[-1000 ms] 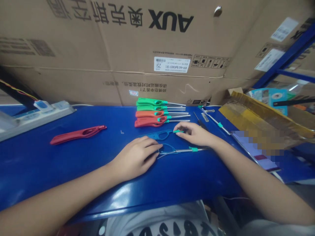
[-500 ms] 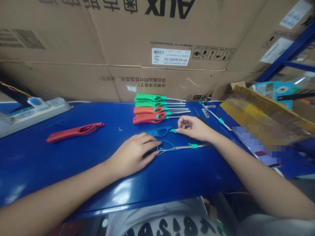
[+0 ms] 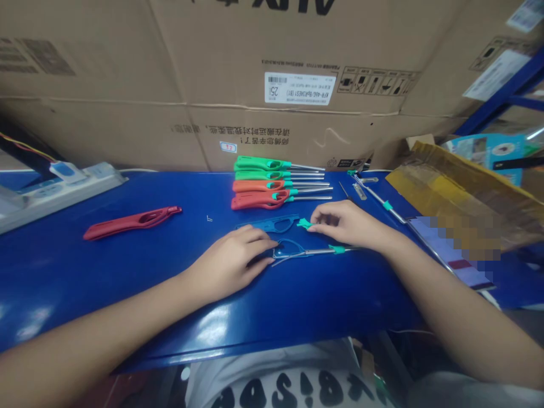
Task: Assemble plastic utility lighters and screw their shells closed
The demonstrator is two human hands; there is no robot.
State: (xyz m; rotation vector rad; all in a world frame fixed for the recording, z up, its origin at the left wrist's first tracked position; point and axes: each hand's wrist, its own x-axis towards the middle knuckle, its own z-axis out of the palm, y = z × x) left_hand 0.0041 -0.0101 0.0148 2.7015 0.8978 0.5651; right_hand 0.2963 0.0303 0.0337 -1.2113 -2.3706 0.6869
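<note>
My left hand [image 3: 236, 263] lies over a blue lighter shell on the table, its fingers closed round the handle. From that hand stick out the shell's blue trigger loop [image 3: 293, 245], thin wires and a metal tube [image 3: 319, 252] with a teal collar [image 3: 338, 249]. Most of the handle is hidden by the hand. Just beyond lies another blue shell half [image 3: 283, 224], partly covered by my left fingers. My right hand [image 3: 348, 224] pinches a small teal trigger piece [image 3: 304, 224] between thumb and finger, near the tip of that shell half.
Several finished-looking green, orange and red lighters [image 3: 259, 198] lie in a row behind. A dark red shell [image 3: 131, 222] and tiny metal bits [image 3: 209, 218] are at left, by a power strip [image 3: 72, 190]. Another tube assembly [image 3: 376, 198] and a taped cardboard piece [image 3: 463, 195] lie right.
The teal trigger piece shows more clearly in my right fingers, which have opened slightly around it. My left hand stays on the blue lighter. The whole view has shifted a little.
</note>
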